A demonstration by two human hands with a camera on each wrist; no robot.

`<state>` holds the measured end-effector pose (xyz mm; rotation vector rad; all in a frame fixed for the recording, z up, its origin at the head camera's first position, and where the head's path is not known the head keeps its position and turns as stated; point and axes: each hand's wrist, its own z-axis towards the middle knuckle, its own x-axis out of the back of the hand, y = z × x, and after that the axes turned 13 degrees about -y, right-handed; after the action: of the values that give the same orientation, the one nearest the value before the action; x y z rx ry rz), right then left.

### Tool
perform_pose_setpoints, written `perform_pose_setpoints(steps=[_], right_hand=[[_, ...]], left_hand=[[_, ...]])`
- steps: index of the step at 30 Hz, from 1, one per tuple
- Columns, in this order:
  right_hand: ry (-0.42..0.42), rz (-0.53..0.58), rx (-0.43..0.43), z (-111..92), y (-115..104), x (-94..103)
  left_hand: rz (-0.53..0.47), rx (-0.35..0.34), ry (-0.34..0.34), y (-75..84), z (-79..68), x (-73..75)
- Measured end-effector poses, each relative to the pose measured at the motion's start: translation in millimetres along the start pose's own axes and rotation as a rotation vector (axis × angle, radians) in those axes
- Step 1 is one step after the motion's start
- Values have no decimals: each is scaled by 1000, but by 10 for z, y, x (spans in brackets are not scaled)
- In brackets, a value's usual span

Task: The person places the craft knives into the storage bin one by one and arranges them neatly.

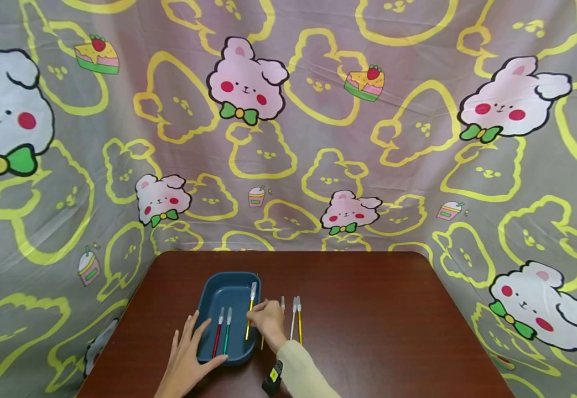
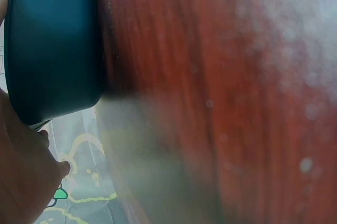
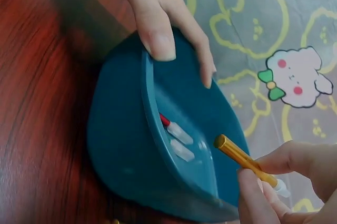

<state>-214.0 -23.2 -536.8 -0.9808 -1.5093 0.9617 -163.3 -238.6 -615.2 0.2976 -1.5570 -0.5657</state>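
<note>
— What's that shiny piece over there?

— A slim, round, gold metallic handle (image 1: 249, 326) with a long, clear plastic cap (image 1: 253, 290) at one end. Its other end looks flat and blunt, and light runs along its side.

— Where exactly is it?

— Above the right side of the deep, dark-blue tray with rounded corners (image 1: 235, 296), capped end pointing away from the person. I can't tell whether it touches the tray.

— And the grip?

— The right hand (image 1: 268, 320) pinches it between thumb and fingers, along its shaft. The left hand (image 1: 186, 354) has its fingers spread at the near left corner of the tray, thumb lying at the near rim.

— Anything inside the tray?

— A red metallic handle with a clear cap (image 1: 217, 340) and a green metallic one with a clear cap (image 1: 227, 338), side by side, caps pointing away from the person.

— And beyond it?

— Just right of the right hand, a silvery capped handle (image 1: 292, 326) and another gold capped handle (image 1: 300, 326) lie on the reddish-brown, wood-grained table (image 1: 368, 309). More lie partly hidden by the hand. Behind hangs grey cloth printed with yellow outlines and white rabbits (image 1: 313, 171).
</note>
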Motion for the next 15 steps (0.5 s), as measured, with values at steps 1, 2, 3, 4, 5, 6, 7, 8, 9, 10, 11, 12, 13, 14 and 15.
perform_pose_setpoints(steps=[1, 2, 3, 4, 5, 6, 7, 8, 9, 10, 11, 12, 13, 14, 15], right_hand=[[1, -6, -3, -1, -6, -23], [5, -15, -1, -2, -9, -48], [9, -24, 0, -5, -11, -74], [14, -34, 1, -9, -18, -96], [17, -41, 2, -10, -21, -119], [20, -43, 5, -13, -28, -142], [25, -49, 11, -9, -24, -168], [27, -51, 14, 2, -15, -195], [31, -52, 18, 16, 1, -226], [35, -63, 26, 35, 21, -256], [38, -71, 36, 62, 53, -292], [49, -82, 48, 118, 135, -349], [57, -95, 63, 192, 235, -411], [62, -106, 68, 258, 322, -468], [63, -122, 67, 311, 389, -513]], left_hand=[[1, 1, -1, 0, 4, -5], [2, 0, 0, 0, 8, -10], [0, -1, 1, -1, 12, -15], [0, -2, 4, 0, 15, -18], [-1, -4, 8, 1, 20, -20], [-5, -8, 13, 3, 22, -22], [-7, -12, 17, 3, 26, -23], [-9, -16, 20, 2, 29, -24], [-9, -18, 21, 1, 30, -25], [-8, -19, 23, 1, 28, -24], [-5, -18, 22, -1, 25, -24], [-3, -16, 21, -3, 20, -23], [0, -16, 23, -5, 18, -24], [2, -15, 24, -7, 14, -24], [6, -14, 27, -8, 12, -24]])
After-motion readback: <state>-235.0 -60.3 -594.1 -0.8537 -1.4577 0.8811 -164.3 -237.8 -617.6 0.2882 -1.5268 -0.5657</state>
